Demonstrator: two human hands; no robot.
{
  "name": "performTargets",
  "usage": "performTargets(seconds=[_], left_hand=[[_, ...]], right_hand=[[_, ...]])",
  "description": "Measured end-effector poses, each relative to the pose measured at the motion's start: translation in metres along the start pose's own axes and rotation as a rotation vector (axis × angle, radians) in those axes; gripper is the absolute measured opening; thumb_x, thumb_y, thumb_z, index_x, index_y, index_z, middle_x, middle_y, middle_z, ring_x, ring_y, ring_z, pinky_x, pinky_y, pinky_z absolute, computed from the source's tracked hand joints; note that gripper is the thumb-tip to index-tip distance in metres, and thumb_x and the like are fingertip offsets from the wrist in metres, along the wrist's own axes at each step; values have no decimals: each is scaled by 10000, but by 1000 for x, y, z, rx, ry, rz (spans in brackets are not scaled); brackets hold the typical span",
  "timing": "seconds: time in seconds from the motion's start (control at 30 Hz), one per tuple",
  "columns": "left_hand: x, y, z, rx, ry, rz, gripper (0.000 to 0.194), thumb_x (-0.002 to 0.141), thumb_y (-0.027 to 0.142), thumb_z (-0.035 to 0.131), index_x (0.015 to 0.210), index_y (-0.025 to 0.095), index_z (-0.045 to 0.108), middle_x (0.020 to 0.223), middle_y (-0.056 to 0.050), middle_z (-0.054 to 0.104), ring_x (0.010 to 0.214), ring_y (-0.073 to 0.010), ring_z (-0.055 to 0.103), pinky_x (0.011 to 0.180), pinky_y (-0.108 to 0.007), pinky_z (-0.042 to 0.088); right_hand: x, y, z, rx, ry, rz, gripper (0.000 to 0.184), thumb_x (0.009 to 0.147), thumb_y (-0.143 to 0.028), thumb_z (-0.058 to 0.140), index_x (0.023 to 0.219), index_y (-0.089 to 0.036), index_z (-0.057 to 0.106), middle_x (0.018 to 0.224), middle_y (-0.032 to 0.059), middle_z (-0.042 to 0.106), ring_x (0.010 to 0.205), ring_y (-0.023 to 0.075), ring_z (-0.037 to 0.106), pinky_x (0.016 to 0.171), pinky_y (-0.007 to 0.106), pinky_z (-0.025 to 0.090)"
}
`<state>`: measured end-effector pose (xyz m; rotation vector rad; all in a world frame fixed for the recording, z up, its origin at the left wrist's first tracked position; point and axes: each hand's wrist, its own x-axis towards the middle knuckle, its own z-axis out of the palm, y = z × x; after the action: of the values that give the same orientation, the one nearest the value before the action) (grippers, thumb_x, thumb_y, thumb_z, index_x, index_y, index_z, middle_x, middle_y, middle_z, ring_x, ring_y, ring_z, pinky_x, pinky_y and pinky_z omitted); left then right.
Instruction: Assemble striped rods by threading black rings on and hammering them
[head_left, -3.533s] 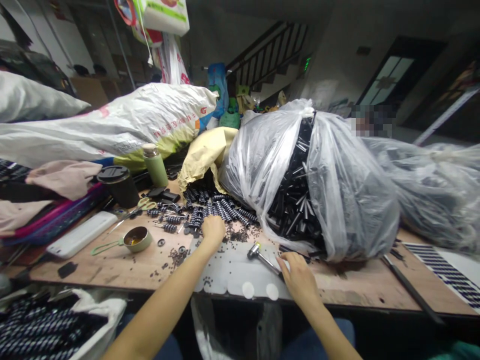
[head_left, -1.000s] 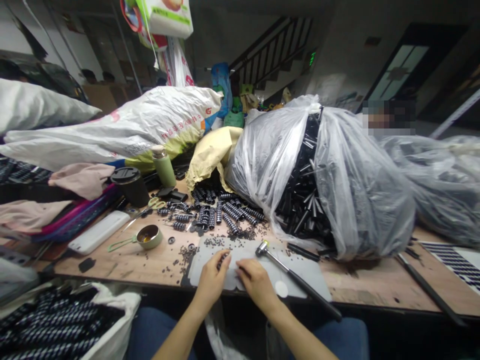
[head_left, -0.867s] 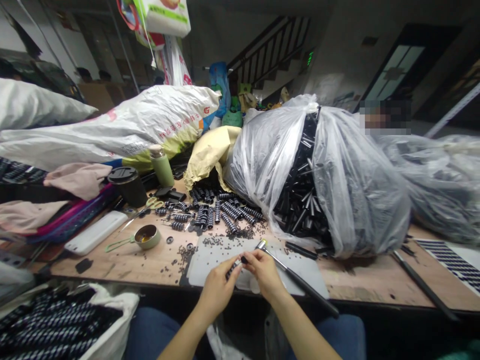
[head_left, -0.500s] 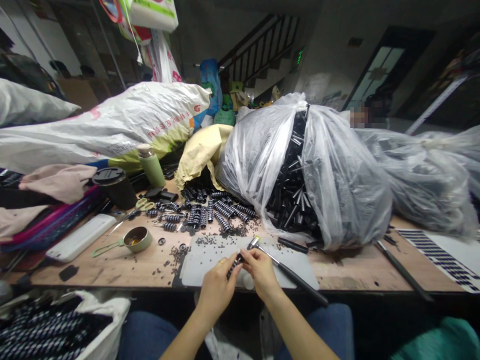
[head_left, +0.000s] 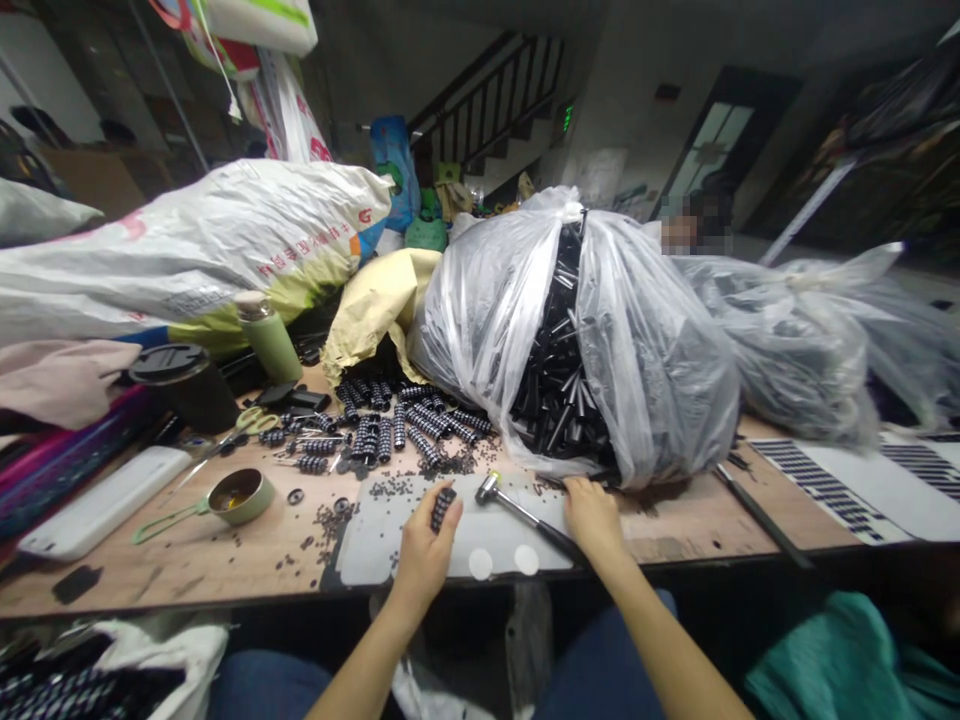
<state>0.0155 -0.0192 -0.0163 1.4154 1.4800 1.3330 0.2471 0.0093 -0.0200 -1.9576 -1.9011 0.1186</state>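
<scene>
My left hand point(head_left: 424, 540) is closed round a short black cylinder with rows of white marks point(head_left: 442, 508), held upright over the grey-white board point(head_left: 375, 560). Off to the right, my right hand point(head_left: 594, 520) reaches to the edge of the clear plastic bag, its fingers closed on a black tube point(head_left: 551, 481) lying there; the fingertips are partly hidden. Between the hands a small hammer point(head_left: 517, 508) lies on the board, its black handle running under my right wrist. Two white discs point(head_left: 481, 564) rest near the board's front edge.
A big clear bag point(head_left: 660, 350) full of black tubes point(head_left: 559, 390) stands behind the board. Several patterned cylinders point(head_left: 385, 438) and scattered black bits point(head_left: 337, 520) lie left of it. A small pan point(head_left: 240, 497), scissors point(head_left: 259, 420), bottle point(head_left: 268, 340) and black cup point(head_left: 184, 385) stand farther left.
My hands have parted: the left keeps the patterned cylinder, while the right has let go of it and moved right to the black tube by the bag. The view has shifted slightly right.
</scene>
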Motion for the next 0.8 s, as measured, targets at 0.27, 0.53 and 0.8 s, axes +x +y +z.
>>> performTargets(seconds=[0.27,0.53,0.8], left_hand=[[-7,23,9,269,-371,263,201,709,266,583,886,180,627,929,-68,606,818,-194,571,750,-303,429],[2,22,12,-250,-256,-353,217,615,314,671,605,126,565,423,56,446,359,-60,368,383,-183,284],[0,29,8,-705,-231,-437,435,698,446,587,1036,174,569,615,27,556,384,-54,433,374,-167,336]], right_hand=[[3,-38,-44,355,-477,-474,166,775,-164,510,797,-222,664,784,-6,679,764,144,609,724,246,451],[-10,-81,-25,378,-144,-548,1057,445,-409,776,1335,-196,247,1366,142,288,1257,310,258,1017,478,249],[-25,-82,-16,586,-220,-617,1155,472,-472,764,1359,-151,98,1374,177,268,1283,280,246,1051,433,252]])
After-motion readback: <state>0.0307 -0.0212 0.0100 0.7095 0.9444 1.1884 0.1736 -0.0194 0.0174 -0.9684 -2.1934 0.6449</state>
